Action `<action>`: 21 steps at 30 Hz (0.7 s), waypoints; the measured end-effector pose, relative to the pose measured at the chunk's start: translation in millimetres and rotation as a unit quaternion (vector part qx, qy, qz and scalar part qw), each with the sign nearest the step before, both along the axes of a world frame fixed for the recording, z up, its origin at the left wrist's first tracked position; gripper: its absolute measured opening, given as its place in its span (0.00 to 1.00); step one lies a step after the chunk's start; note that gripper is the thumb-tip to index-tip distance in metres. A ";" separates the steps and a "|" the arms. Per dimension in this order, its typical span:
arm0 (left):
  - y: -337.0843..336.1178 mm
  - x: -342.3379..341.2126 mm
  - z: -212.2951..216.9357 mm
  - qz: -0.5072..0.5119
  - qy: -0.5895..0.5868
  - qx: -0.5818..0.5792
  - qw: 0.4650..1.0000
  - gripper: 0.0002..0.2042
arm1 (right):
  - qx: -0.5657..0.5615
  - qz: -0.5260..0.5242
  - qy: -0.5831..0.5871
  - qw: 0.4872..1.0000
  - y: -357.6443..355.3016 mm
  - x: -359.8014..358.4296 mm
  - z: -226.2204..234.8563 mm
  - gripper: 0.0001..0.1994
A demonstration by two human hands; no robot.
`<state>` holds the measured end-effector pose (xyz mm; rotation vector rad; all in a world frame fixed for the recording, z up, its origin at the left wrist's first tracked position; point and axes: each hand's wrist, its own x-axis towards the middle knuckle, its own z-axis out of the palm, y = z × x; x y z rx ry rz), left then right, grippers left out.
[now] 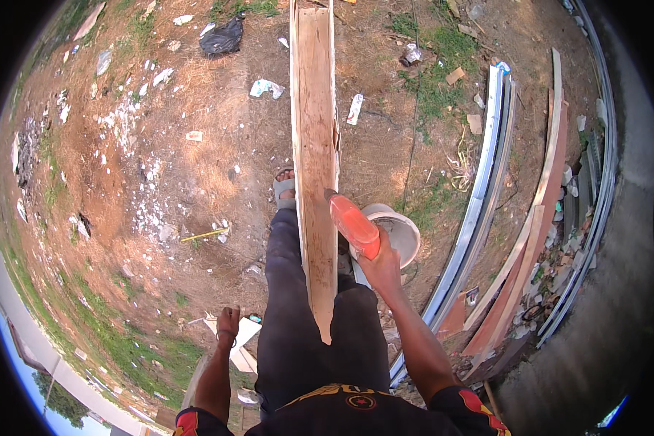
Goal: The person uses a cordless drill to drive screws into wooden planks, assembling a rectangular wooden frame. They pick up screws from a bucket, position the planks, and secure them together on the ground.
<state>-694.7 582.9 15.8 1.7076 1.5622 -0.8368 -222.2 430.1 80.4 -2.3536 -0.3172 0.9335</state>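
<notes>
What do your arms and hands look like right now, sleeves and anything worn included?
The left hand and right hand are ungloved. A thin dark band circles the left wrist. Short dark sleeves with red and yellow patterning leave both forearms bare.

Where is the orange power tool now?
In the head view, the orange power tool is just right of centre in the right hand, its tip over the right edge of the long board, with the pale bucket beside it.
</notes>
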 end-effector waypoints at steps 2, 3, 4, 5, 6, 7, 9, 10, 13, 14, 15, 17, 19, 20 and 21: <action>-59.7 -95.1 43.1 0.156 0.088 -0.048 0.983 0.25 | 0.004 0.009 -0.001 1.000 -55.7 -14.3 22.6 0.32; -95.4 -134.5 66.0 0.140 0.059 -0.054 0.987 0.27 | 0.002 0.019 -0.003 1.000 -79.4 -17.0 29.0 0.32; -123.5 -162.8 74.8 0.156 0.116 -0.083 0.977 0.29 | 0.007 0.033 -0.014 0.999 -102.2 -20.4 35.4 0.32; -150.3 -185.9 86.1 0.220 0.105 -0.090 0.966 0.30 | 0.008 0.025 -0.011 1.000 -123.4 -24.4 41.6 0.32; -172.6 -198.4 89.0 0.314 0.178 -0.122 0.925 0.32 | 0.016 0.022 -0.015 1.000 -142.9 -29.2 47.8 0.32; -189.4 -204.1 90.8 0.342 0.163 -0.139 0.915 0.33 | 0.012 0.012 -0.012 1.000 -162.3 -34.5 55.8 0.32; -204.9 -195.4 84.0 0.232 0.054 -0.114 0.965 0.30 | -0.026 0.034 -0.015 0.999 -198.7 -43.1 74.7 0.32; -211.9 -182.6 78.7 0.346 0.017 -0.060 0.936 0.27 | -0.054 0.046 -0.011 0.997 -215.8 -46.5 84.0 0.31; -208.4 -144.2 61.2 0.368 -0.077 -0.018 0.926 0.26 | -0.065 0.078 -0.002 0.995 -253.7 -55.9 106.4 0.31; -209.9 -132.1 56.6 0.359 -0.070 0.018 0.931 0.24 | -0.045 0.091 -0.006 0.995 -262.3 -57.2 113.1 0.32; -216.1 -122.4 55.1 0.385 -0.078 0.014 0.919 0.24 | -0.043 0.089 -0.008 0.995 -267.7 -60.8 118.2 0.32; -234.0 -111.7 56.1 0.386 -0.103 0.025 0.916 0.23 | -0.063 0.112 0.003 0.992 -275.1 -65.5 128.8 0.32; -262.7 -114.2 66.7 0.380 -0.084 0.014 0.921 0.22 | -0.081 0.118 0.035 0.989 -277.0 -69.9 138.3 0.32; -277.3 -114.5 70.1 0.394 -0.077 -0.001 0.916 0.22 | -0.089 0.149 0.026 0.985 -273.5 -71.9 139.4 0.32; -297.3 -116.2 77.4 0.406 -0.073 -0.014 0.911 0.21 | -0.098 0.174 0.018 0.980 -271.5 -75.1 142.2 0.32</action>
